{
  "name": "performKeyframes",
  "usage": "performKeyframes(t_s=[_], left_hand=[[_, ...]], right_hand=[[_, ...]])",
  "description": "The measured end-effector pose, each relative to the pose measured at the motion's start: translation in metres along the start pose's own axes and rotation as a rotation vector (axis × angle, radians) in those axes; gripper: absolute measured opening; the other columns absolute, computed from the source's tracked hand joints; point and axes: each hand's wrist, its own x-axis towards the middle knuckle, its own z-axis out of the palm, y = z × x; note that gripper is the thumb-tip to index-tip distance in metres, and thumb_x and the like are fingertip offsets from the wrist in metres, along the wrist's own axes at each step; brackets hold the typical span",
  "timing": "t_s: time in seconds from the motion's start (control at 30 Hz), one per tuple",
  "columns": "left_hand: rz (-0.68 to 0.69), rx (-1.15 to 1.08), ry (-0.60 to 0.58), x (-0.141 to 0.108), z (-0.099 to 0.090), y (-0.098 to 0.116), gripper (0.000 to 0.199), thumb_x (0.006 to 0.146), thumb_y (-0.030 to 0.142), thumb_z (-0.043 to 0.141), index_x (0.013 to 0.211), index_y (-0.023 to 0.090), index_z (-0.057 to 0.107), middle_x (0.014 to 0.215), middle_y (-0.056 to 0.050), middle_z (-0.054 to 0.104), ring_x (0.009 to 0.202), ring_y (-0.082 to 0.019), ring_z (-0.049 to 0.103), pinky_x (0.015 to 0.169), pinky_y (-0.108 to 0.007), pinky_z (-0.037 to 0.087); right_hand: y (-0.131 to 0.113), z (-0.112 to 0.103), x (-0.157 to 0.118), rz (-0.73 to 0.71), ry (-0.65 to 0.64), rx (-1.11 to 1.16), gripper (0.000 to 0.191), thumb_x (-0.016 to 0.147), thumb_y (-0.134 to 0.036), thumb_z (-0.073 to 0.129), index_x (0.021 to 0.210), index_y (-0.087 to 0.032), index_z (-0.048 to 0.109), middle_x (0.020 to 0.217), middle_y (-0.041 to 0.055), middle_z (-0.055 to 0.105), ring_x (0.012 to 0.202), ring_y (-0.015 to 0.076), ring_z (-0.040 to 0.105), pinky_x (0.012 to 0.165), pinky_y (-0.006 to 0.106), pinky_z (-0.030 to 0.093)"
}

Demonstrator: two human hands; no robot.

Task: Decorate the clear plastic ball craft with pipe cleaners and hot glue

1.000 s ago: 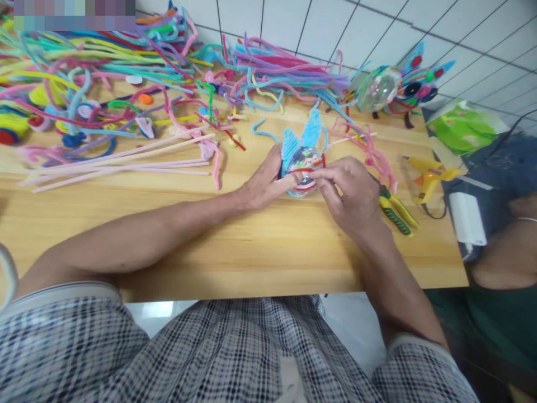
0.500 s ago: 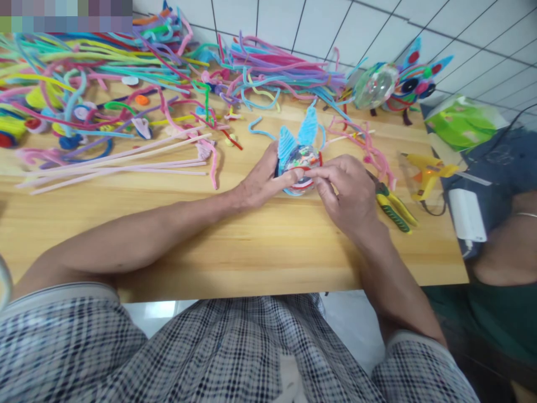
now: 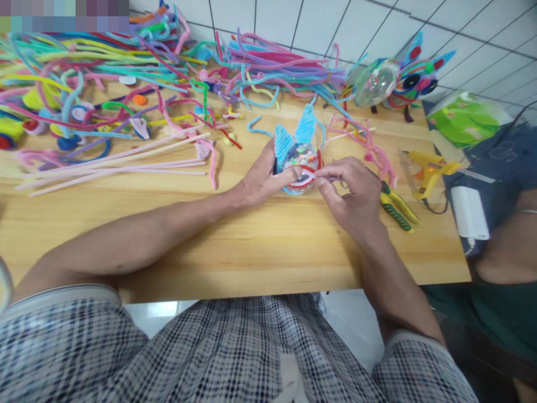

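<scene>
In front of me is a clear rounded plastic craft body [image 3: 302, 151] with colourful bits showing through it. Two light-blue pipe-cleaner ears [image 3: 306, 123] stand up from it. My left hand [image 3: 268, 172] grips its left side, thumb pressed on the front. Across that front run a red pipe cleaner [image 3: 314, 168] and a pale lilac pipe cleaner [image 3: 308, 178], bent into a pointed loop. At the loop's right end, my right hand [image 3: 350, 187] pinches the lilac piece between thumb and forefinger. The far side of the body is hidden.
Yellow-handled pliers [image 3: 396, 208], a yellow glue gun [image 3: 430, 170] and a white power bank [image 3: 470, 212] lie to the right. Loose pipe cleaners [image 3: 281, 67] cover the back and left. A finished animal craft [image 3: 413, 84] stands at the back right, and another person's arm [image 3: 509, 240] shows there.
My right hand has moved slightly right and away from the left thumb. The lilac loop on the front is now exposed, where fingers covered it before.
</scene>
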Motion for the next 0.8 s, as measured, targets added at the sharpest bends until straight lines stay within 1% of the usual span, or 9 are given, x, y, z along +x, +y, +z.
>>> performKeyframes(t_s=[0.1,0.23,0.37,0.47,0.57,0.7,0.8], left_hand=[[0.004,-0.004,-0.008,0.001,0.000,0.002,0.079,0.095,0.084,0.072,0.142,0.022,0.058,0.147,-0.016,0.071,0.136,-0.034,0.067,0.125,-0.054,0.054],[0.005,-0.002,-0.019,0.000,-0.001,0.003,0.078,0.095,0.082,0.072,0.143,0.022,0.058,0.143,-0.015,0.072,0.132,-0.034,0.068,0.122,-0.055,0.056],[-0.004,0.009,-0.012,-0.001,-0.001,0.001,0.080,0.095,0.082,0.072,0.145,0.022,0.057,0.145,-0.015,0.072,0.133,-0.034,0.068,0.122,-0.055,0.056],[-0.003,0.010,0.013,0.000,0.000,-0.001,0.079,0.095,0.084,0.072,0.144,0.023,0.058,0.145,-0.015,0.072,0.134,-0.034,0.067,0.124,-0.054,0.055],[0.001,0.023,0.026,0.001,0.001,-0.002,0.080,0.094,0.084,0.072,0.142,0.022,0.058,0.143,-0.014,0.072,0.132,-0.034,0.068,0.123,-0.054,0.054],[-0.005,0.014,0.021,0.001,0.001,-0.002,0.079,0.095,0.082,0.073,0.142,0.020,0.058,0.141,-0.015,0.073,0.129,-0.033,0.069,0.121,-0.052,0.055],[-0.009,0.017,0.022,0.001,0.001,-0.002,0.076,0.095,0.082,0.072,0.139,0.021,0.060,0.139,-0.014,0.073,0.127,-0.032,0.070,0.118,-0.050,0.057]], right_hand=[[0.002,0.003,-0.001,0.002,-0.002,-0.032,0.022,0.114,-0.041,0.059,0.109,-0.034,0.079,0.100,0.0085,0.081,0.100,0.0312,0.076,0.095,0.054,0.064],[0.004,0.005,-0.002,-0.001,-0.014,-0.034,0.021,0.113,-0.040,0.059,0.107,-0.036,0.078,0.101,0.0082,0.082,0.102,0.0312,0.076,0.099,0.055,0.062],[0.003,0.007,-0.003,-0.022,-0.010,-0.031,0.022,0.114,-0.036,0.057,0.111,-0.036,0.079,0.105,0.0077,0.082,0.105,0.0313,0.076,0.105,0.058,0.060],[0.001,0.007,-0.003,-0.033,-0.021,-0.099,0.026,0.116,-0.033,0.052,0.115,-0.036,0.078,0.107,0.0088,0.082,0.107,0.0310,0.076,0.103,0.058,0.060],[-0.001,0.007,-0.004,-0.045,-0.019,-0.167,0.026,0.116,-0.030,0.051,0.118,-0.036,0.076,0.108,0.0094,0.081,0.107,0.0303,0.075,0.099,0.056,0.061],[0.001,0.009,-0.007,-0.069,-0.002,-0.206,0.026,0.115,-0.025,0.054,0.122,-0.037,0.076,0.108,0.0086,0.081,0.106,0.0291,0.074,0.097,0.052,0.060],[0.005,0.014,-0.008,-0.143,0.057,-0.247,0.026,0.115,-0.021,0.055,0.122,-0.033,0.077,0.106,0.0076,0.080,0.102,0.0263,0.073,0.093,0.046,0.057]])
